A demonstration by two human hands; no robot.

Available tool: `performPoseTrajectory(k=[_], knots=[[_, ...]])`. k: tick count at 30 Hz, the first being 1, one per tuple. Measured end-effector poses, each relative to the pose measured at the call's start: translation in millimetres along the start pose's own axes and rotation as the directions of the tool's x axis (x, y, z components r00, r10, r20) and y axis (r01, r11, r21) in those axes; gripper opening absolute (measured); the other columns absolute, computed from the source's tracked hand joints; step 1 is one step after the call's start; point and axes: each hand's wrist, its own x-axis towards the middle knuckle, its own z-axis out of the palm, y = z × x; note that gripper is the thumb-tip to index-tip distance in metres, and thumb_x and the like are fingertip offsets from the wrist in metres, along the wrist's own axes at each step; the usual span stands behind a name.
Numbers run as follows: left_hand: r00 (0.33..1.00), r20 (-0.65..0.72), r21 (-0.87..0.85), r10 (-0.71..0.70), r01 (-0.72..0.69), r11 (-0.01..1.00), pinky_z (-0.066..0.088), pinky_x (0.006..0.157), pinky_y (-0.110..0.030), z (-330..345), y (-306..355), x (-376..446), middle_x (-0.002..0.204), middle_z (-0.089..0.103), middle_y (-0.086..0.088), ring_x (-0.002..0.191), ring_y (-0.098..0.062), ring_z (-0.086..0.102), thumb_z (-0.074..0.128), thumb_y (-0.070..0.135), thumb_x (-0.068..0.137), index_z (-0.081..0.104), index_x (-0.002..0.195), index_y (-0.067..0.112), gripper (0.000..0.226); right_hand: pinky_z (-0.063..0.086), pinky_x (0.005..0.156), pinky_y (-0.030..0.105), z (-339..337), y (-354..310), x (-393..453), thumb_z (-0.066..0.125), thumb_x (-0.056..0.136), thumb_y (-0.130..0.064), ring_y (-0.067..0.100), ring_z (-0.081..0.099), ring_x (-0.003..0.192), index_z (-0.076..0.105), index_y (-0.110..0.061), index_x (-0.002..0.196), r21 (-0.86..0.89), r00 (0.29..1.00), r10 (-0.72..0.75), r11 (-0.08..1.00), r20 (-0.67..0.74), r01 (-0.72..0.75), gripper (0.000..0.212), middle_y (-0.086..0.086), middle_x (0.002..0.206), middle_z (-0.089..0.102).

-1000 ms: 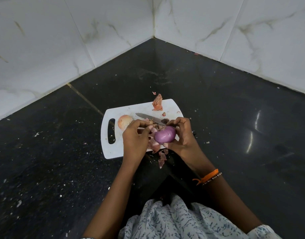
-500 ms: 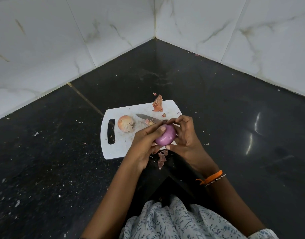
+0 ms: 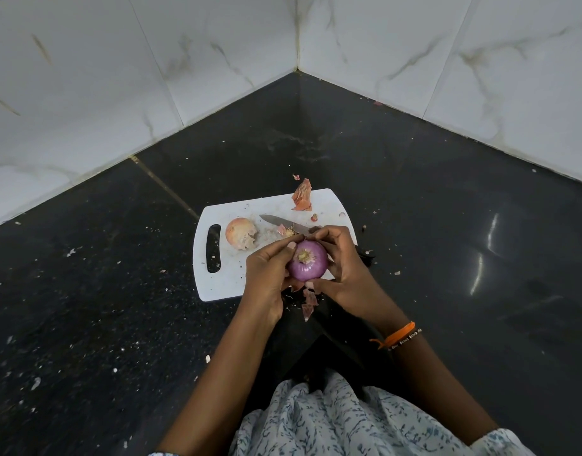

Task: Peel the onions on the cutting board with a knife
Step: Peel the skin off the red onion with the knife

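A purple peeled onion point(image 3: 307, 262), root end facing the camera, is held between both hands above the near right part of the white cutting board point(image 3: 230, 281). My left hand point(image 3: 266, 278) grips its left side and my right hand point(image 3: 344, 268) curls round its right side, with the fingertips of both pinching at its top. A knife point(image 3: 283, 223) lies on the board behind the hands, its handle hidden by my right hand. An unpeeled pale orange onion point(image 3: 240, 233) sits on the board's left part.
Onion skin pieces lie at the board's far edge point(image 3: 303, 199) and below the hands point(image 3: 308, 302). The board rests on a dark speckled floor point(image 3: 102, 307) in a corner of white marble-tiled walls point(image 3: 151, 77). Small scraps dot the floor.
The onion has been turned so its root end faces the camera. My left hand moved from the skins on the board onto the onion, and both hands now pinch at its top.
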Motion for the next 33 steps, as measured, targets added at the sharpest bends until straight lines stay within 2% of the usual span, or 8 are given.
performPoseTrajectory(k=[5, 9, 13, 19, 24, 26, 29, 33], knots=[[0.978, 0.201, -0.136, -0.058, 0.086, 0.987, 0.055, 0.063, -0.025, -7, 3, 4, 0.092, 0.073, 0.0, 0.071, -0.011, 0.069, 0.048, 0.006, 0.094, 0.072, 0.097, 0.022, 0.029, 0.051, 0.093, 0.031, -5, 0, -1, 0.068, 0.074, 0.014, 0.018, 0.049, 0.121, 0.034, -0.016, 0.116, 0.169, 0.998, 0.02, 0.986, -0.058, -0.01, 0.061, 0.016, 0.127, 0.04], [0.943, 0.321, -0.169, -0.091, 0.152, 0.974, 0.055, 0.057, -0.026, -10, 7, 4, 0.087, 0.074, -0.001, 0.071, -0.013, 0.07, 0.06, 0.005, 0.081, 0.072, 0.097, 0.022, 0.026, 0.05, 0.092, 0.029, -8, -2, -3, 0.065, 0.076, 0.016, 0.017, 0.051, 0.12, 0.032, -0.016, 0.117, 0.2, 0.999, 0.016, 0.98, -0.047, -0.006, 0.062, 0.015, 0.128, 0.041], [0.964, 0.252, -0.157, -0.081, 0.123, 0.98, 0.056, 0.057, -0.027, -6, 7, 4, 0.084, 0.074, 0.001, 0.077, -0.016, 0.07, 0.067, 0.004, 0.077, 0.072, 0.093, 0.021, 0.024, 0.049, 0.097, 0.035, -3, -5, -3, 0.065, 0.074, 0.009, 0.025, 0.048, 0.123, 0.032, -0.014, 0.116, 0.171, 1.0, 0.013, 0.985, -0.019, -0.009, 0.059, 0.022, 0.129, 0.037], [0.988, 0.145, -0.099, -0.053, 0.068, 0.993, 0.054, 0.055, -0.026, 1, 3, 3, 0.099, 0.067, -0.006, 0.089, -0.022, 0.064, 0.069, 0.006, 0.078, 0.068, 0.096, 0.02, 0.023, 0.049, 0.099, 0.039, 0, -7, -5, 0.067, 0.075, 0.004, 0.026, 0.048, 0.126, 0.035, -0.022, 0.116, 0.075, 1.0, 0.016, 0.997, 0.008, -0.016, 0.058, 0.014, 0.128, 0.041], [0.991, 0.085, -0.129, -0.103, 0.114, 0.985, 0.055, 0.062, -0.029, 1, -2, 5, 0.099, 0.068, -0.004, 0.09, -0.019, 0.064, 0.063, 0.031, 0.086, 0.066, 0.09, 0.022, 0.01, 0.048, 0.098, 0.034, 7, -8, -3, 0.067, 0.074, 0.002, 0.017, 0.048, 0.125, 0.034, -0.026, 0.116, 0.023, 1.0, 0.009, 1.0, -0.007, -0.009, 0.06, 0.002, 0.125, 0.042], [0.987, 0.102, -0.175, -0.127, 0.143, 0.974, 0.057, 0.064, -0.03, -1, -2, 6, 0.099, 0.068, -0.004, 0.091, -0.019, 0.065, 0.057, 0.032, 0.091, 0.066, 0.095, 0.021, 0.015, 0.048, 0.098, 0.031, 7, -8, -2, 0.068, 0.074, 0.002, 0.013, 0.048, 0.124, 0.034, -0.027, 0.116, 0.013, 1.0, 0.001, 1.0, -0.028, -0.001, 0.062, -0.012, 0.121, 0.045], [0.98, 0.185, -0.169, -0.074, 0.106, 0.98, 0.056, 0.062, -0.028, -2, 0, 3, 0.103, 0.067, -0.006, 0.092, -0.019, 0.065, 0.074, 0.036, 0.065, 0.066, 0.102, 0.018, 0.042, 0.047, 0.099, 0.028, 9, -8, -1, 0.067, 0.075, 0.009, 0.008, 0.05, 0.121, 0.035, -0.028, 0.116, -0.033, 0.998, -0.023, 0.999, -0.053, 0.022, 0.064, -0.024, 0.114, 0.048], [0.995, 0.096, 0.035, 0.021, -0.024, 0.999, 0.058, 0.068, -0.028, -1, -2, 4, 0.107, 0.065, -0.003, 0.097, -0.019, 0.064, 0.084, 0.022, 0.061, 0.061, 0.108, 0.019, 0.052, 0.045, 0.098, 0.022, 11, -7, -1, 0.069, 0.073, 0.012, 0.005, 0.052, 0.118, 0.036, -0.028, 0.116, -0.074, 0.998, -0.028, 0.997, -0.063, 0.024, 0.067, -0.013, 0.119, 0.049]])
